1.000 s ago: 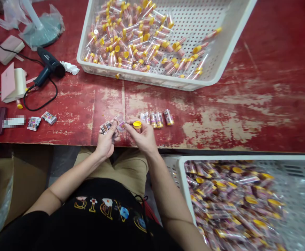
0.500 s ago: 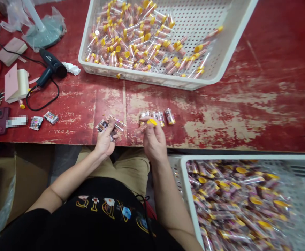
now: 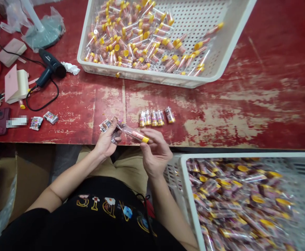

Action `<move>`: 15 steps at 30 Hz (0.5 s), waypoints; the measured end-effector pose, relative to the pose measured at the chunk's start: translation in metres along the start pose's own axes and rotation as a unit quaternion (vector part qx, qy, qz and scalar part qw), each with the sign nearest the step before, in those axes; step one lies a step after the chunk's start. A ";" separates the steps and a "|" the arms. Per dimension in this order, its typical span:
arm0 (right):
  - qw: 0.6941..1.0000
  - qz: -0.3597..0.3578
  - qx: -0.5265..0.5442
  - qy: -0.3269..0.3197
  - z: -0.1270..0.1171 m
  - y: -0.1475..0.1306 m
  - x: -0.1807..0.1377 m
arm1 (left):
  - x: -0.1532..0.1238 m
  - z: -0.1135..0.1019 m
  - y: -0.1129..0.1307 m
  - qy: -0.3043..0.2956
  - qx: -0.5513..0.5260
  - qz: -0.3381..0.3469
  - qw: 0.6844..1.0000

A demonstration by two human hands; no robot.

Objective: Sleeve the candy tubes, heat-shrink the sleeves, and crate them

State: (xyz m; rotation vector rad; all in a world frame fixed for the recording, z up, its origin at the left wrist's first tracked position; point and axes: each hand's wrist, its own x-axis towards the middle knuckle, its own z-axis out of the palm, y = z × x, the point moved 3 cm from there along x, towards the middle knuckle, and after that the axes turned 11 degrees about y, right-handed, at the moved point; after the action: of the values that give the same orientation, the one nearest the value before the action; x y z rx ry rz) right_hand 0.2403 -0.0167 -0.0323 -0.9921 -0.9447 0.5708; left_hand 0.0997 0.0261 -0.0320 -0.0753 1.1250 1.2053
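Note:
My left hand (image 3: 107, 140), closed, grips a small bunch of printed plastic sleeves (image 3: 105, 125) over the table's near edge. A clear tube with a yellow cap (image 3: 134, 133) slants from that hand toward my right hand, and pink contents show near its cap. Its far end meets a sleeve at my left fingers; how deep it sits inside is hard to see. My right hand (image 3: 156, 151) has its thumb and fingers around the yellow cap. Just beyond, several short yellow-ended tubes in printed sleeves (image 3: 152, 118) stand in a row on the table.
A white perforated crate (image 3: 152, 77) of clear yellow-capped tubes is at the back. Another white crate (image 3: 185, 174) with sleeved tubes stands at lower right. On the left lie a hair dryer (image 3: 51, 68), printed packets (image 3: 36, 123), a phone (image 3: 2, 121) and a pink notebook (image 3: 11, 83).
My right hand has brought the yellow-capped tube over to my left hand, and the tube's far end now meets the sleeves. The right hand has turned and lowered, uncovering the short tubes behind.

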 end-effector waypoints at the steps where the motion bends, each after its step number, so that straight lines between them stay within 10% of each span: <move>1: 1.000 0.007 -0.001 0.002 -0.003 -0.001 -0.002 | 0.000 0.001 0.000 -0.005 0.002 0.002 1.000; 15: 0.993 0.032 -0.061 -0.094 -0.007 -0.001 -0.007 | -0.014 0.006 -0.005 -0.053 0.131 0.086 0.986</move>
State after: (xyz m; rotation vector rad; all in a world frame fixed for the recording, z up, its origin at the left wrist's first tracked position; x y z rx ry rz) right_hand 0.2427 -0.0250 -0.0358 -1.0938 -1.1290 0.6756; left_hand 0.1082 0.0173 -0.0213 0.2885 1.2060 1.1866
